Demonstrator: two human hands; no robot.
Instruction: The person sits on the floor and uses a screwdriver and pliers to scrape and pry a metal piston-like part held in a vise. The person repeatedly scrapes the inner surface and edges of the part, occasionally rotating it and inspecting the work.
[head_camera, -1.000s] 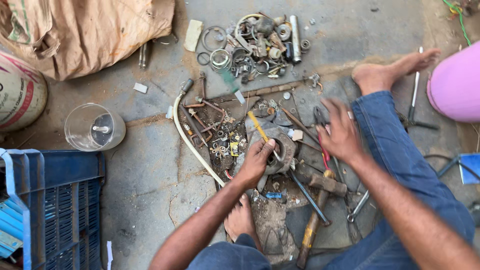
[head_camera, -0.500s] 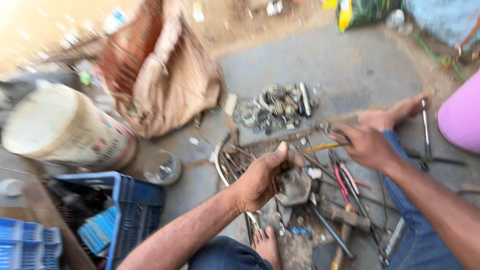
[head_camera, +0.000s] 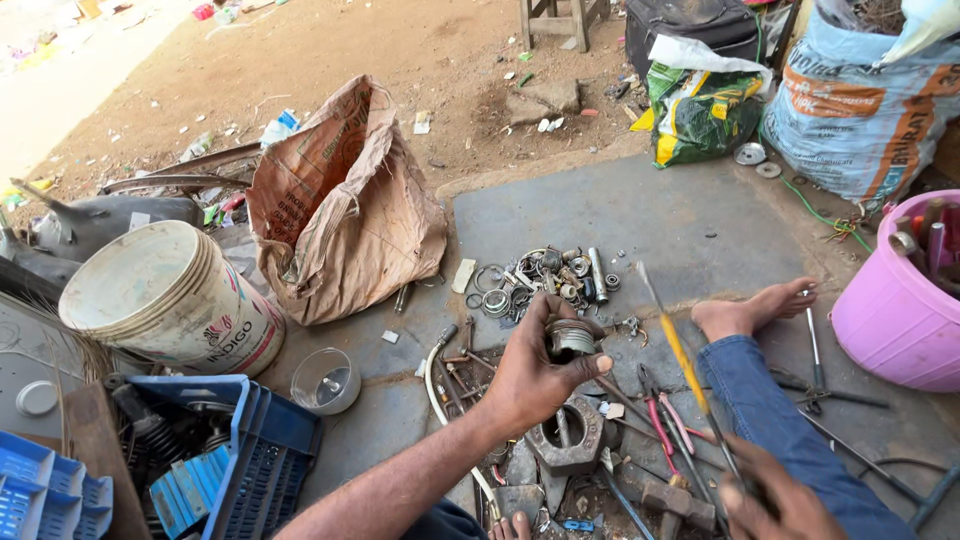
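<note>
Round metal part (head_camera: 572, 338), ribbed and grey, is gripped between the fingers and thumb of the left hand (head_camera: 535, 370), raised above the concrete floor (head_camera: 620, 215). Directly below it, at 6 o'clock, a heavy hexagonal metal block (head_camera: 570, 440) with a round bore is seen lying on the floor. At 12 o'clock from the part, a heap of rings, bearings and small fittings (head_camera: 545, 278) is spread out. At 4 o'clock, a yellow-handled screwdriver (head_camera: 685, 365) is held in the closed right hand (head_camera: 775, 505), its shaft slanted up toward 11 o'clock. Red-handled pliers (head_camera: 660, 425) and a hammer (head_camera: 670, 497) are laid among other tools between the two hands. A bare foot (head_camera: 750, 312) is rested at 3 o'clock. Farther out, a white bucket (head_camera: 170, 300) and a blue crate (head_camera: 240, 450) are found at 9 o'clock, a brown sack (head_camera: 345, 210) at 11 o'clock and a pink tub (head_camera: 895, 310) at 3 o'clock.
</note>
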